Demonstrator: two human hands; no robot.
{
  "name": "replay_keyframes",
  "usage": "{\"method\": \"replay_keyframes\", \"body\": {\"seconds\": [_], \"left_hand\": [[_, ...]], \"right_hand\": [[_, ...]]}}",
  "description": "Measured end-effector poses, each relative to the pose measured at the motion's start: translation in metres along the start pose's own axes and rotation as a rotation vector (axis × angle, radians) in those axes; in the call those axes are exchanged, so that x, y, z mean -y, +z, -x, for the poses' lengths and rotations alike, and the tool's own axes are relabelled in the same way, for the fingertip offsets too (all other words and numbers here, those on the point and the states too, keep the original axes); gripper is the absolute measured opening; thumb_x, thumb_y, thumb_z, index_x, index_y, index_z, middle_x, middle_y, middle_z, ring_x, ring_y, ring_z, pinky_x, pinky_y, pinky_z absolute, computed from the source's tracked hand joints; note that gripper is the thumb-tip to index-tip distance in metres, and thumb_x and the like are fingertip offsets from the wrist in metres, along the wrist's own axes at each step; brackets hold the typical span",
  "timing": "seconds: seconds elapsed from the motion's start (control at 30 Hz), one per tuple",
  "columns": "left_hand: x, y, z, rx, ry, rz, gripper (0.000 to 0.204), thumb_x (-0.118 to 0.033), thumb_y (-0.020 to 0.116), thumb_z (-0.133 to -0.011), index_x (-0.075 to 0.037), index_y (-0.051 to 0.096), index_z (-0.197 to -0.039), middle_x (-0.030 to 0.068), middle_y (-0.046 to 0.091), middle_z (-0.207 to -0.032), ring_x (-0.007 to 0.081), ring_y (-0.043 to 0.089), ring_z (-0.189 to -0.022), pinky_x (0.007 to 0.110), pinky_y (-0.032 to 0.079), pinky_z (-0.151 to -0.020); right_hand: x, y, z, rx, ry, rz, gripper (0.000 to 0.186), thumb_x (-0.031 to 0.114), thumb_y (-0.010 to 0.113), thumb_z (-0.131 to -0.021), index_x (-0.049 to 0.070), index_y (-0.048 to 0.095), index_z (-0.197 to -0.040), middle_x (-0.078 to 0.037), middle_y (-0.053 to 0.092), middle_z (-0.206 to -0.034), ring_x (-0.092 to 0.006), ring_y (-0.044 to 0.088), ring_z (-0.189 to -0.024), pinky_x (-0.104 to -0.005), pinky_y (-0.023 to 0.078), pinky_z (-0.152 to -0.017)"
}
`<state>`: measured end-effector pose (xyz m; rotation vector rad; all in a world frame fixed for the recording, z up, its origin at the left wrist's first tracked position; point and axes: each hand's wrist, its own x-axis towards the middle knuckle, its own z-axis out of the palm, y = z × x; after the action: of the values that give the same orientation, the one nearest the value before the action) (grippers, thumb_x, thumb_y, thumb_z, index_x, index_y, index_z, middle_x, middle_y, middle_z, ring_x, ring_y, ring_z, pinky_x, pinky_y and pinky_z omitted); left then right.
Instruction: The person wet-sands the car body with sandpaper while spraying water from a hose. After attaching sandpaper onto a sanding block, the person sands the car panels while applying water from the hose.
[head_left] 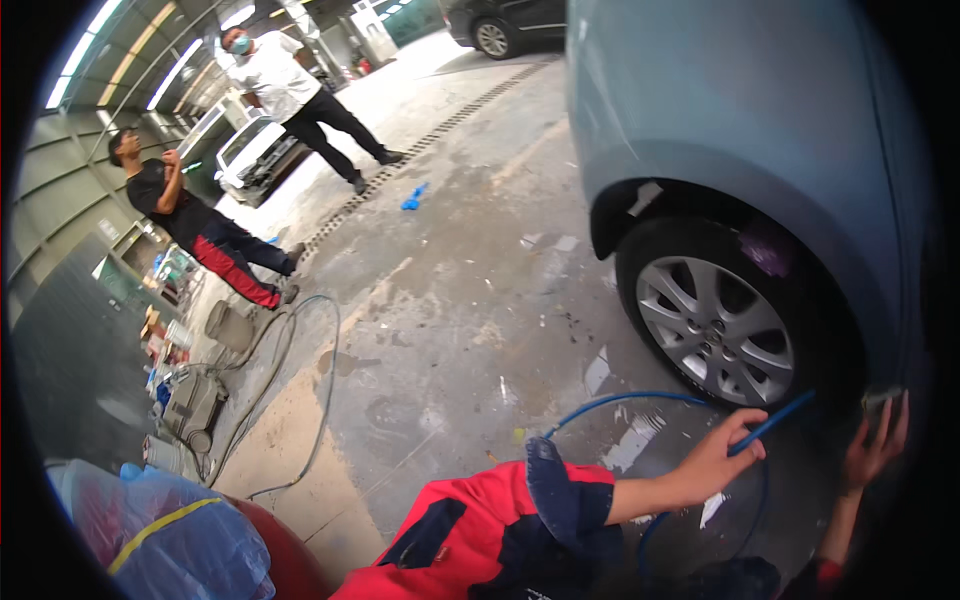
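My left hand (722,455) is closed around a blue air hose (775,420), beside the front of the car's wheel (715,330). The hose loops on the floor below and behind that hand. At the right, near the dark lower edge of the blue-grey car body (760,110), my right hand (872,448) is raised with its fingers upward against a small pale object (882,397). Shadow and the picture's rim hide what that object is. The wheel has a silver multi-spoke rim, and a purple patch (766,254) shows on the tyre's upper part.
Two people, one in a white shirt (275,75) and one in black and red (185,205), stand at the far left. Hoses (330,385), a bucket (232,325) and a blue plastic-covered thing (165,535) lie leftward. Paper scraps (634,440) litter the floor.
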<state>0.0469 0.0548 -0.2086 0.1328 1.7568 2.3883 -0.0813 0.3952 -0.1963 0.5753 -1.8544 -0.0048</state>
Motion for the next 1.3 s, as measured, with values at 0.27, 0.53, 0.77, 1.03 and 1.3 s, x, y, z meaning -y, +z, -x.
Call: {"method": "replay_keyframes", "body": {"seconds": [0.27, 0.53, 0.77, 1.03, 1.3], "left_hand": [[-0.046, -0.008, 0.002, -0.015, -0.260, 0.073, 0.050, -0.007, 0.058, -0.107, -0.008, 0.046, -0.156, 0.0122, 0.072, -0.119, 0.0046, 0.048, -0.060, 0.021, 0.035, -0.051], [-0.049, -0.008, -0.006, -0.081, -0.176, 0.039, 0.046, -0.009, 0.057, -0.106, -0.002, 0.050, -0.151, 0.0170, 0.072, -0.116, 0.0058, 0.049, -0.057, 0.019, 0.033, -0.045], [-0.051, -0.009, -0.007, -0.060, -0.190, 0.041, 0.046, -0.011, 0.059, -0.106, -0.001, 0.050, -0.150, 0.0177, 0.072, -0.114, 0.0058, 0.049, -0.056, 0.019, 0.034, -0.046], [-0.045, -0.002, -0.003, -0.023, -0.215, 0.004, 0.045, -0.012, 0.059, -0.107, -0.002, 0.050, -0.150, 0.0162, 0.071, -0.115, 0.0052, 0.049, -0.057, 0.018, 0.035, -0.046], [-0.043, -0.002, -0.003, -0.046, -0.205, 0.020, 0.045, -0.007, 0.057, -0.105, -0.001, 0.050, -0.150, 0.0179, 0.071, -0.116, 0.0063, 0.049, -0.056, 0.020, 0.035, -0.045]], "right_hand": [[0.026, -0.005, -0.031, -0.152, 0.044, -0.090, 0.049, 0.016, 0.087, -0.084, 0.014, 0.072, -0.130, -0.022, 0.060, -0.147, -0.0386, 0.061, -0.127, -0.0469, 0.042, -0.103], [0.028, -0.004, -0.055, -0.085, 0.062, -0.038, 0.056, 0.020, 0.085, -0.082, 0.016, 0.073, -0.137, -0.022, 0.060, -0.149, -0.0356, 0.062, -0.125, -0.0445, 0.038, -0.103], [0.027, -0.001, -0.070, -0.021, 0.068, 0.030, 0.049, 0.020, 0.084, -0.083, 0.017, 0.076, -0.131, -0.021, 0.062, -0.146, -0.0338, 0.062, -0.125, -0.0428, 0.037, -0.102], [0.031, 0.005, -0.091, -0.177, 0.093, -0.024, 0.058, 0.022, 0.087, -0.077, 0.021, 0.075, -0.133, -0.017, 0.061, -0.148, -0.0301, 0.061, -0.125, -0.0425, 0.036, -0.101], [0.027, -0.002, -0.090, -0.106, 0.089, -0.026, 0.055, 0.016, 0.088, -0.076, 0.014, 0.076, -0.130, -0.023, 0.061, -0.148, -0.0368, 0.061, -0.125, -0.0452, 0.039, -0.102]]}}
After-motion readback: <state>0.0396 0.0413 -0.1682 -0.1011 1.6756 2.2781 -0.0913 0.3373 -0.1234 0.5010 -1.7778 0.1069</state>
